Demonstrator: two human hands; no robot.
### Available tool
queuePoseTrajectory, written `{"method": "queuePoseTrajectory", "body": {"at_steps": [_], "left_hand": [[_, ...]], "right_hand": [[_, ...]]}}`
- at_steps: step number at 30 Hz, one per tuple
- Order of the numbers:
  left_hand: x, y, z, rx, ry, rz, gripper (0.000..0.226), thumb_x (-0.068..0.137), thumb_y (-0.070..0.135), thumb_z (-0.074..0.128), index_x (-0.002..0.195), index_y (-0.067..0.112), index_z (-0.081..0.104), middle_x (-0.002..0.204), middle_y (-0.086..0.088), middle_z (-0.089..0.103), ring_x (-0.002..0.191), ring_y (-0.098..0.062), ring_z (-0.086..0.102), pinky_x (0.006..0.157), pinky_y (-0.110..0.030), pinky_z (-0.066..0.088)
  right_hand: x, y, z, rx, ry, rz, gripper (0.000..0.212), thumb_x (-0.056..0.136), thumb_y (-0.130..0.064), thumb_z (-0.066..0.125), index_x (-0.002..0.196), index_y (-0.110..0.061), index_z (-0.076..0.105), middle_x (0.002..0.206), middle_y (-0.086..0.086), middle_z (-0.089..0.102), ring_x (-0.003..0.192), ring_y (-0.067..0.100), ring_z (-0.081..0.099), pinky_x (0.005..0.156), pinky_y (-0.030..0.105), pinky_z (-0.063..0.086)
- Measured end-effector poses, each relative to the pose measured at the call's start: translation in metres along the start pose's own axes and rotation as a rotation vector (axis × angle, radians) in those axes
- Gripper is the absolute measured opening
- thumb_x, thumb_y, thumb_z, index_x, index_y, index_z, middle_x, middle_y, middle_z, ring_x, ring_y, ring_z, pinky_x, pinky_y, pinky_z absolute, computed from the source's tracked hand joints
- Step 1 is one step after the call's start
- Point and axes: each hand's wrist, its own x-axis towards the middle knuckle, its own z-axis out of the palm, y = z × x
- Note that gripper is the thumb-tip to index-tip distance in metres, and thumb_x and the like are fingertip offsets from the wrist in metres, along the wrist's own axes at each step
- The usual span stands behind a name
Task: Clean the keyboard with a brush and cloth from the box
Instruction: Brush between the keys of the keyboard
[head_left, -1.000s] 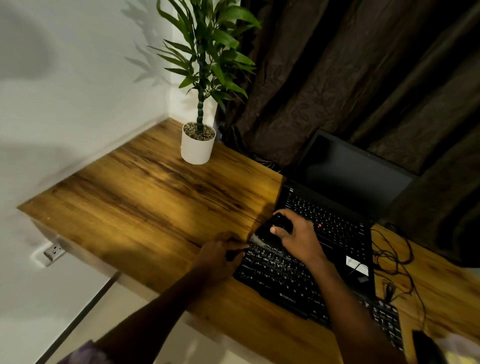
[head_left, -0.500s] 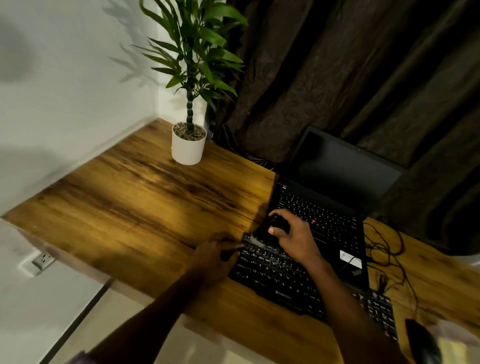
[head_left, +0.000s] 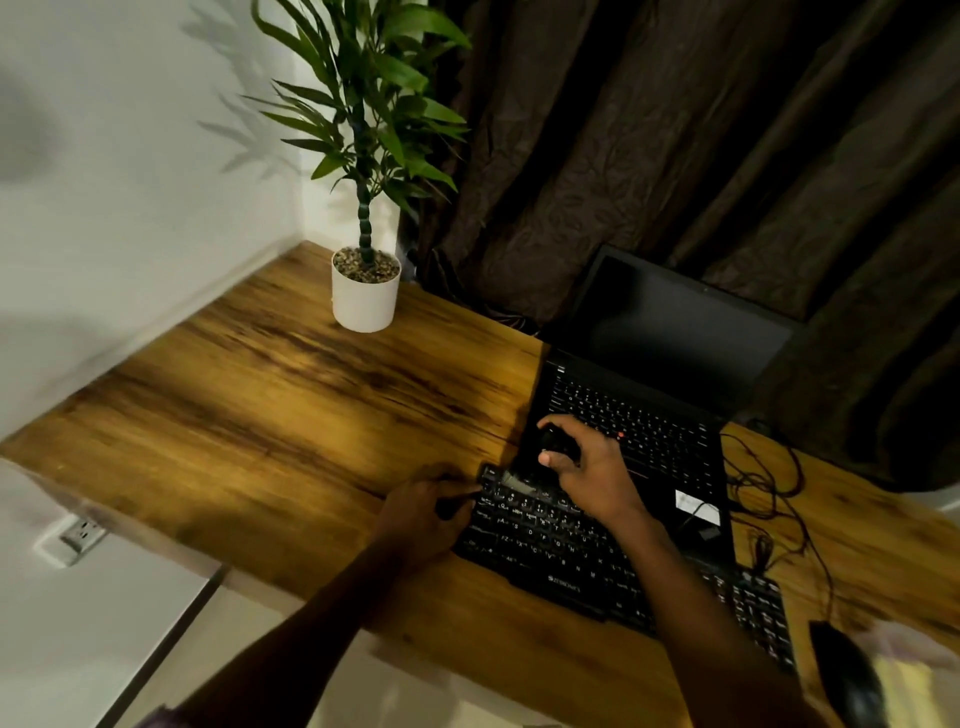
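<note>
Right hand (head_left: 587, 467) curled round black brush (head_left: 557, 445), bristles down on keyboard (head_left: 561, 545), far-left corner. Left hand (head_left: 426, 512) at keyboard's left edge, grip unclear. Brushing step, prob. early. Nxt: sweep rightward along rows w/ light pressure.

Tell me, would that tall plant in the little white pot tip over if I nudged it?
Probably, if pushed high: the plant rises far above its narrow pot, so it looks top-heavy. The pebbles topping the pot may weigh the base, so a low nudge would likelier slide it along the smooth wooden desk. The leaves look bendy.
</note>
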Motion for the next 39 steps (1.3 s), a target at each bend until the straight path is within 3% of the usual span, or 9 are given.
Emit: {"method": "queuePoseTrajectory", "body": {"at_steps": [5, 8, 10, 13, 15, 23, 26, 31, 39], "left_hand": [[0.001, -0.002, 0.001, -0.011, 0.01, 0.001, 0.044, 0.082, 0.057, 0.046, 0.116, 0.042, 0.07, 0.122, 0.013, 0.062, 0.115, -0.006, 0.056, 0.088, -0.024, 0.049], [0.001, -0.008, 0.006, -0.027, 0.013, 0.005, 0.04, 0.084, 0.056, 0.049, 0.115, 0.043, 0.07, 0.122, 0.012, 0.063, 0.114, -0.007, 0.058, 0.089, -0.028, 0.053], [0.001, -0.012, 0.009, -0.031, 0.013, -0.001, 0.038, 0.084, 0.056, 0.051, 0.115, 0.044, 0.07, 0.121, 0.014, 0.062, 0.112, -0.006, 0.059, 0.089, -0.029, 0.053], [0.001, -0.013, 0.01, -0.029, 0.013, -0.016, 0.039, 0.084, 0.058, 0.051, 0.116, 0.047, 0.068, 0.122, 0.019, 0.06, 0.113, -0.002, 0.056, 0.092, -0.027, 0.051], [0.002, -0.014, 0.01, -0.024, 0.004, -0.01, 0.037, 0.085, 0.057, 0.052, 0.118, 0.048, 0.067, 0.123, 0.02, 0.059, 0.114, 0.0, 0.056, 0.093, -0.026, 0.051], [0.002, -0.016, 0.012, -0.041, 0.026, 0.029, 0.036, 0.086, 0.055, 0.053, 0.117, 0.046, 0.067, 0.122, 0.016, 0.061, 0.113, -0.003, 0.057, 0.09, -0.031, 0.054], [0.002, -0.016, 0.013, -0.042, 0.064, 0.067, 0.032, 0.086, 0.05, 0.058, 0.115, 0.043, 0.07, 0.115, 0.017, 0.065, 0.108, -0.005, 0.06, 0.085, -0.032, 0.056], [0.001, -0.014, 0.011, -0.033, 0.08, 0.057, 0.036, 0.084, 0.054, 0.054, 0.113, 0.043, 0.071, 0.117, 0.016, 0.065, 0.109, -0.003, 0.059, 0.086, -0.023, 0.052], [0.001, -0.014, 0.012, -0.037, 0.101, 0.085, 0.033, 0.084, 0.05, 0.057, 0.109, 0.038, 0.074, 0.11, 0.015, 0.067, 0.102, 0.004, 0.056, 0.079, -0.015, 0.047]], "right_hand": [[-0.005, 0.004, -0.003, -0.041, -0.014, -0.012, 0.045, 0.091, -0.002, 0.067, 0.126, -0.03, 0.062, 0.115, 0.003, 0.065, 0.071, -0.009, 0.061, 0.06, 0.013, 0.052], [-0.007, 0.019, -0.015, -0.186, -0.004, 0.002, 0.054, 0.09, -0.012, 0.07, 0.129, -0.047, 0.056, 0.122, 0.0, 0.062, 0.096, 0.021, 0.061, 0.09, 0.04, 0.057], [-0.006, 0.023, -0.019, -0.252, -0.016, 0.007, 0.054, 0.09, -0.015, 0.07, 0.132, -0.046, 0.054, 0.12, 0.0, 0.062, 0.103, 0.024, 0.059, 0.096, 0.042, 0.053], [-0.004, 0.013, -0.015, -0.154, -0.012, 0.0, 0.049, 0.09, -0.008, 0.07, 0.13, -0.035, 0.061, 0.115, 0.003, 0.067, 0.087, 0.006, 0.065, 0.076, 0.025, 0.058], [-0.003, 0.007, -0.01, -0.087, -0.011, -0.006, 0.046, 0.089, -0.004, 0.07, 0.127, -0.029, 0.064, 0.11, 0.002, 0.07, 0.076, -0.006, 0.063, 0.064, 0.011, 0.05], [-0.011, 0.024, -0.03, -0.194, -0.018, 0.007, 0.049, 0.087, -0.003, 0.072, 0.127, -0.03, 0.065, 0.12, -0.001, 0.065, 0.079, -0.012, 0.057, 0.067, 0.0, 0.041], [-0.012, 0.025, -0.03, -0.191, -0.013, 0.007, 0.047, 0.086, -0.002, 0.073, 0.124, -0.029, 0.067, 0.114, -0.002, 0.065, 0.062, -0.015, 0.053, 0.059, 0.003, 0.039], [-0.014, 0.014, -0.02, -0.042, 0.008, 0.023, 0.042, 0.088, 0.0, 0.07, 0.118, -0.029, 0.067, 0.109, -0.002, 0.069, 0.083, -0.006, 0.065, 0.066, 0.01, 0.052], [-0.025, 0.038, -0.045, -0.215, 0.002, 0.005, 0.049, 0.085, -0.001, 0.073, 0.121, -0.034, 0.066, 0.115, -0.002, 0.068, 0.071, -0.014, 0.055, 0.069, 0.009, 0.043]]}}
